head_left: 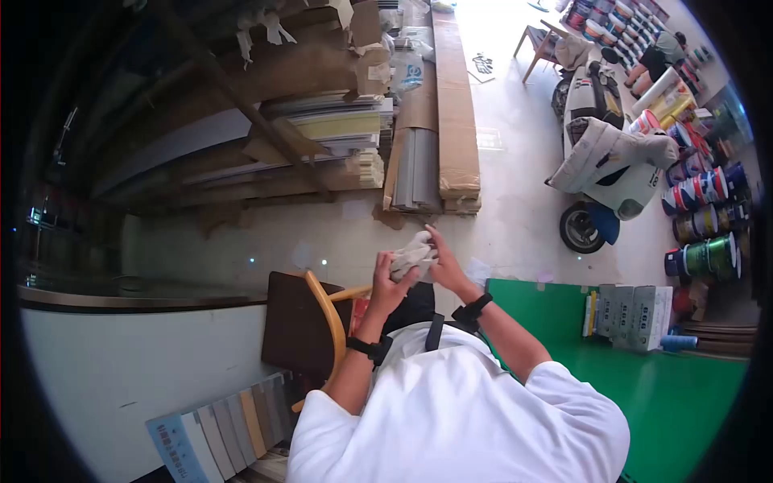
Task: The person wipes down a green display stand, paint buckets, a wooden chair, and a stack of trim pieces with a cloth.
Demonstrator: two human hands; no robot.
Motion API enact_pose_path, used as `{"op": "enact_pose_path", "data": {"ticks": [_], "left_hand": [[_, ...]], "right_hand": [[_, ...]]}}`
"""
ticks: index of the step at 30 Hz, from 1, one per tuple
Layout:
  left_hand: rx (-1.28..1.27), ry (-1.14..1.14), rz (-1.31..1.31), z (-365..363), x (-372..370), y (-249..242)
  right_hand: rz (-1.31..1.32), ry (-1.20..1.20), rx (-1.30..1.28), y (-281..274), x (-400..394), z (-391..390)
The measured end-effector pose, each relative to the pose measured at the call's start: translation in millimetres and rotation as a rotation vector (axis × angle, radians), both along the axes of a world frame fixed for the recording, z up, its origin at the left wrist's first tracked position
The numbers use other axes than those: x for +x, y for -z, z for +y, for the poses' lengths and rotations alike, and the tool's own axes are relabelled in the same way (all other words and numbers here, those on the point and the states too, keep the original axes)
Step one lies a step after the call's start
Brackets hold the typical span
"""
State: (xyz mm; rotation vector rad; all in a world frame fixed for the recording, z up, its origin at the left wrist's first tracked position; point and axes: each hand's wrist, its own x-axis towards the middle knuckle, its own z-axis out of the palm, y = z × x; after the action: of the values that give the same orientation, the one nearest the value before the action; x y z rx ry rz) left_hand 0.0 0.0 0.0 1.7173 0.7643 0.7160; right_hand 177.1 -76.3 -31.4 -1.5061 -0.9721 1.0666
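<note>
Centrally, cloth (415, 255) between left hand (390, 285) and right hand (448, 270), buckets (697, 189) (contents hidden)

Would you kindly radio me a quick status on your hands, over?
Left hand and right hand on crumpled pale cloth. Wooden chair close on left side.

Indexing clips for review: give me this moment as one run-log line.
left hand: holding crumpled pale bundle | right hand: holding same bundle | nearby: chair, green surface
</note>
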Motion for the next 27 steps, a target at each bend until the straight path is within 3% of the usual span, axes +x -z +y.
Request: {"op": "enact_pose_path", "data": {"ticks": [2, 3, 8, 11, 15, 17, 18, 21, 22, 25, 27], "left_hand": [[-0.254, 0.039, -0.049, -1, 4, 14], [-0.262, 0.037, -0.011, 11, 13, 5], [-0.201, 0.03, -0.093, 84, 104, 15], [-0.07, -0.012, 0.078, 125, 143, 18], [-0.143, -0.012, 0.12, 199, 183, 36], [-0.147, 0.031, -0.014, 228, 209, 17], [-0.157, 0.056, -0.076, 237, 219, 9], [-0.251, 0.069, 0.291, 277, 238, -8], [-0.176, 0.095, 0.32, 293, 245, -4], [-0.073, 0.124, 0.266, 328, 259, -24], [-0.06, 0.085, 0.181, 338, 262, -46]], "right_hand": [[0.378, 0.054, 0.114, -8, 2, 1], [0.399, 0.057, 0.106, -9, 9, 11], [0.275, -0.081, 0.103, -28, 93, 85], [0.189, -0.113, 0.032, -21, 133, 132], [0.024, -0.116, -0.089, -28, 172, 211], [0.016, -0.089, -0.109, -6, 193, 240], [-0.111, -0.044, -0.119, -18, 200, 249], [-0.069, 0.138, -0.062, -8, 222, 271], [-0.131, 0.146, -0.06, -12, 230, 277], [-0.092, 0.015, -0.139, -44, 253, 298], [-0.244, -0.073, -0.149, -68, 270, 324]]}}
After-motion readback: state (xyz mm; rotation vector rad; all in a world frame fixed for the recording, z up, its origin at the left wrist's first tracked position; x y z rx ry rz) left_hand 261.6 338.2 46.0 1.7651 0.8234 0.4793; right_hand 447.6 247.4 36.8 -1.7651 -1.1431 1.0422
